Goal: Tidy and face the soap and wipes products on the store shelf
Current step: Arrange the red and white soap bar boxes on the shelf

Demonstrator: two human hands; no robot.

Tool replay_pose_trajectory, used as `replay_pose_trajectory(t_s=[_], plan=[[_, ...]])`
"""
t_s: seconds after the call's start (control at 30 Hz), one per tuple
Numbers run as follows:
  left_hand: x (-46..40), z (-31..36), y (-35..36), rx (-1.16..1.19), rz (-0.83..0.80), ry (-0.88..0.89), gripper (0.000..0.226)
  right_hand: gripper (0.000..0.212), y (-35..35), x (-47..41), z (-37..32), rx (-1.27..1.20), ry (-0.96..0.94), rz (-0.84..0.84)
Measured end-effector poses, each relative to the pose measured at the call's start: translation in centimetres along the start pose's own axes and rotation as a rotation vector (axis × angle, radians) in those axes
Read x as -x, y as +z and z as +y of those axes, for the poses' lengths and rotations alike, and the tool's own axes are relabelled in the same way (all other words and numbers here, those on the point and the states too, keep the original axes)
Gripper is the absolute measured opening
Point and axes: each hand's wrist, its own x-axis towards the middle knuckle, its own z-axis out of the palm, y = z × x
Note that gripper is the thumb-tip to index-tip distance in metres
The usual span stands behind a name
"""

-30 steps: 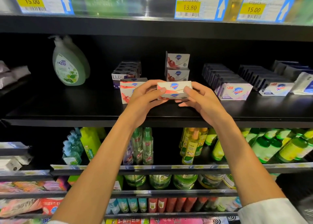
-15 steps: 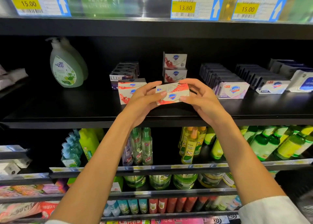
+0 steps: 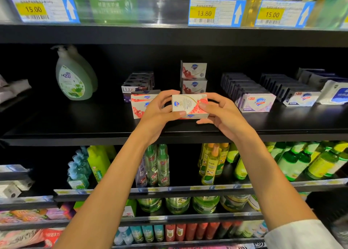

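1. Gripping one red-and-white soap box from both ends, above the front part of the black shelf
2. Left hand curled round the box's left end, thumb along the lower front edge, fingers over the top
3. Right hand clamped on the right end, thumb pressed on the box's front face, fingers behind
4. Held roughly level, printed face tilted up toward the camera; contact with the shelf beneath could not be told
5. Just left of it, partly hidden by the left hand: a matching pair of stacked soap boxes on the shelf
6. Behind those, a row of dark Lux boxes running toward the back
7. Behind the held box, two more white boxes stacked upright, one on the other
8. To the right, a lilac soap box fronting a dark row, then a white soap box fronting another, then a wipes pack near the edge of view
9. Well to the left, a green pump bottle standing upright
10. Yellow price tags along the rail of the shelf above
11. Green and yellow bottles crowded on the shelves below
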Motion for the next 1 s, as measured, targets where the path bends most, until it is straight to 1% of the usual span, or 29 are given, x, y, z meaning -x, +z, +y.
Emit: replay_pose_trajectory(t_s=[0.13,0.23,0.3,0.4,0.5,0.6,0.7,0.83,1.0], plan=[[0.05,0.32,-0.02,0.029,0.026,-0.04,0.06,0.042,-0.2,0.06,0.09,0.0,-0.039,0.011],[-0.06,0.51,0.09,0.098,0.038,-0.101,0.052,0.042,-0.3,0.18,0.18,0.031,-0.074,0.023],[-0.12,0.52,0.25,0.097,0.032,-0.136,0.047,0.042,-0.31,0.32,0.2,0.043,-0.097,0.029],[-0.14,0.56,0.36,0.094,0.038,-0.143,0.039,0.042,-0.3,0.4,0.23,0.064,-0.109,0.029],[-0.03,0.82,0.47,0.093,0.035,-0.158,0.037,0.043,-0.22,0.34,0.27,0.095,-0.118,0.035],[-0.02,0.76,0.5,0.084,0.037,-0.148,0.031,0.049,-0.16,0.42,0.25,0.091,-0.128,0.027],[-0.1,0.62,0.35,0.076,0.04,-0.14,0.028,0.052,-0.08,0.39,0.05,0.06,-0.097,0.008],[-0.09,0.59,0.19,0.057,0.041,-0.124,0.03,0.037,0.32,0.03,-0.18,0.043,-0.011,0.032],[0.2,0.64,0.26,0.048,0.028,-0.07,0.024,0.038,0.49,0.14,-0.54,0.038,0.039,0.009]])
